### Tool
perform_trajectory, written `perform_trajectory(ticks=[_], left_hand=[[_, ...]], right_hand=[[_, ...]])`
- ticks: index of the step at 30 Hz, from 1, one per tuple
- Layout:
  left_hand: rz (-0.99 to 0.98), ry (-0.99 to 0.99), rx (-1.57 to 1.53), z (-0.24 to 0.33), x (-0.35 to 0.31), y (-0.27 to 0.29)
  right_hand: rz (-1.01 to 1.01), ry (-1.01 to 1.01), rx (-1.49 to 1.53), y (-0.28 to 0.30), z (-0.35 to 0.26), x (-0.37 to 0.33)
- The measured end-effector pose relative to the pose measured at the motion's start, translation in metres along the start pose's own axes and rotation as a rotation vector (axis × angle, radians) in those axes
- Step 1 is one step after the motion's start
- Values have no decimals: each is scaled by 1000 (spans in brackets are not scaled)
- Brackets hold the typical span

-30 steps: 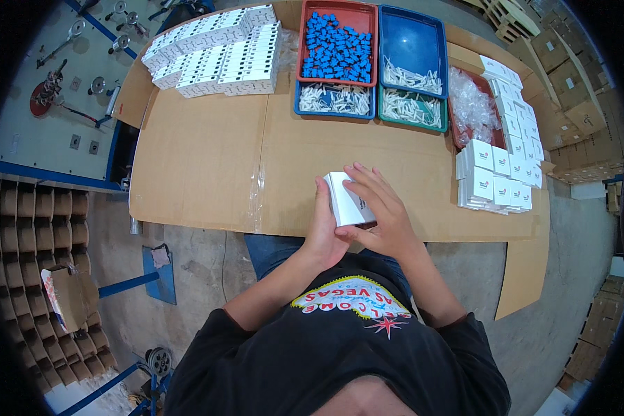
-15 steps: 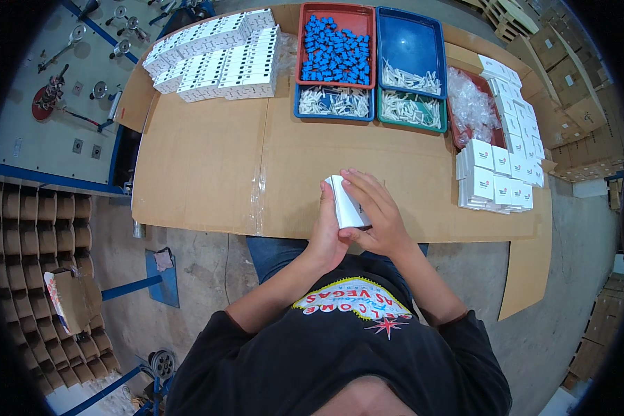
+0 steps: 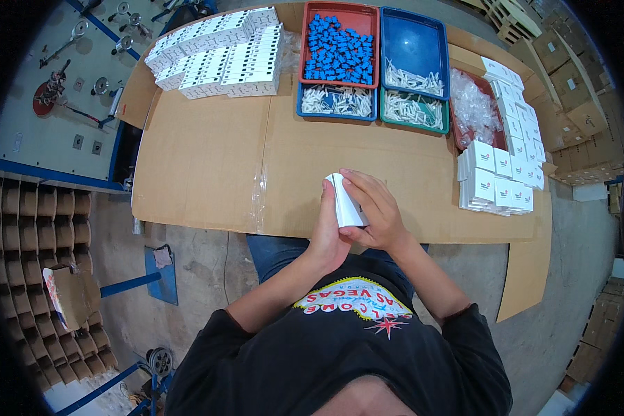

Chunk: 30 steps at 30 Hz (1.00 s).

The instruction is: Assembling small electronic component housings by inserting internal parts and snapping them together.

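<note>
A small white box (image 3: 349,209) is held between my two hands, just above the near edge of the cardboard-covered table. My left hand (image 3: 328,234) is closed along its left side, thumb pointing up. From the right, my right hand (image 3: 379,213) wraps it, with fingers over its far end and right side and the thumb by its near end. The fingers cover part of the box, so I cannot tell whether its flaps are folded in.
Stacked white boxes (image 3: 237,64) stand at the far left. Beyond my hands are a red tray (image 3: 304,45) of blue pieces, a blue tray (image 3: 412,41) and a green tray (image 3: 412,127) with white pieces. To the right, clear plastic bags (image 3: 473,111) lie beside more white boxes (image 3: 489,186).
</note>
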<state>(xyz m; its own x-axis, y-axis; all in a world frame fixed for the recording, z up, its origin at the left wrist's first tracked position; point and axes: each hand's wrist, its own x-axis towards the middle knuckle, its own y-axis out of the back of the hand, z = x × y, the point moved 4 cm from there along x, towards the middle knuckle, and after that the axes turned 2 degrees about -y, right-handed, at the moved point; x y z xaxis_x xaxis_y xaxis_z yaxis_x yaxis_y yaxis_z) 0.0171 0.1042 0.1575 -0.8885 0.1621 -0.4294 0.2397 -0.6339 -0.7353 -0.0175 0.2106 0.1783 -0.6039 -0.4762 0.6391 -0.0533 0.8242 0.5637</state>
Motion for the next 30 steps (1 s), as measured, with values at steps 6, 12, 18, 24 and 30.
perform_trajectory(ticks=[6, 12, 18, 24, 30], left_hand=[[18, -5, -5, -5, 5, 8], [22, 14, -5, -8, 6, 10], [36, 53, -5, -10, 8, 11], [-35, 152, -15, -2, 15, 12], [-104, 173, -175, 3, 25, 21]], right_hand=[[18, 4, -20, -6, 3, -5], [44, -38, 41, -5, 5, -8], [8, -96, 61, -5, 8, -11], [-46, -336, 372, -1, 20, -13], [232, -623, 764, 4, 35, -21]])
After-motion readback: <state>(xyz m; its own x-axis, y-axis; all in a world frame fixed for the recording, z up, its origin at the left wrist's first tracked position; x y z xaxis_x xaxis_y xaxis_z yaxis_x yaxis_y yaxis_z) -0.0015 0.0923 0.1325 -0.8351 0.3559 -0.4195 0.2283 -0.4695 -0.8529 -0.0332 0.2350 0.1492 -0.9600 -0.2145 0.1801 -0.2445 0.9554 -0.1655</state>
